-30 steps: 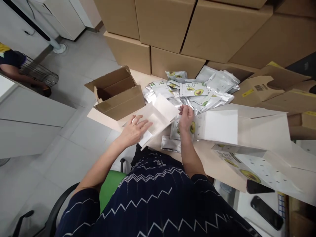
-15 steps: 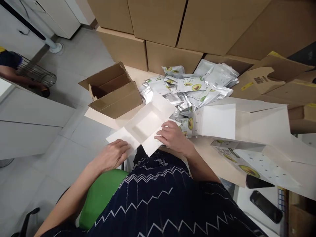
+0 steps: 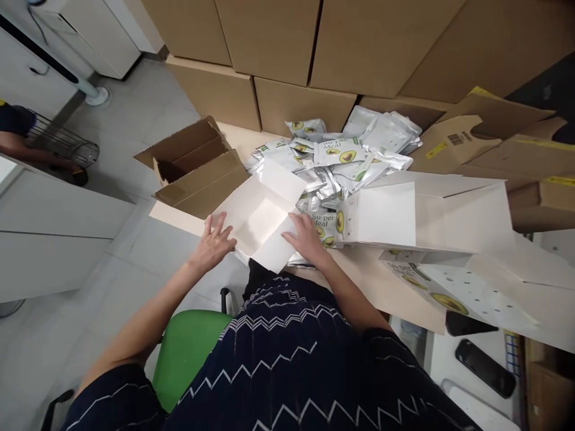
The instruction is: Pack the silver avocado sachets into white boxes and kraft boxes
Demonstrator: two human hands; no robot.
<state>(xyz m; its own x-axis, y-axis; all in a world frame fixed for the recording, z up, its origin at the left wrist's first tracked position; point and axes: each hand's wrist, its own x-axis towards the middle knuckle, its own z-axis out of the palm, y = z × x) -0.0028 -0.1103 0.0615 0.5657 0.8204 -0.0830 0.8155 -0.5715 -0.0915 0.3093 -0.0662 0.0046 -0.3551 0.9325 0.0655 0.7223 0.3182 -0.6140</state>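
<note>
An open white cardboard box (image 3: 260,224), its flaps spread outward, is tilted at the table's front edge, its bare inside facing up. My left hand (image 3: 214,244) grips the box's left end, its fingers somewhat spread along the edge. At the right near corner, my right hand (image 3: 308,238) pinches a side flap between thumb and fingers. Just beyond the box lies a heap of silver-white pouches (image 3: 339,151) printed with avocados and "Su-per Meal". An open brown carton (image 3: 202,185) stands to the left of the white box.
Larger white printed boxes (image 3: 471,209) lie open at right. Tall brown cartons (image 3: 287,36) are stacked behind the table (image 3: 399,287). A dark phone (image 3: 485,366) rests on a white surface, lower right. A green chair (image 3: 193,353) is beside me; another person's arm (image 3: 27,146) shows far left.
My left hand has moved up along the box's left end, and the left flap is now raised. My right hand has shifted slightly on its flap. The whole view has shifted a little.
</note>
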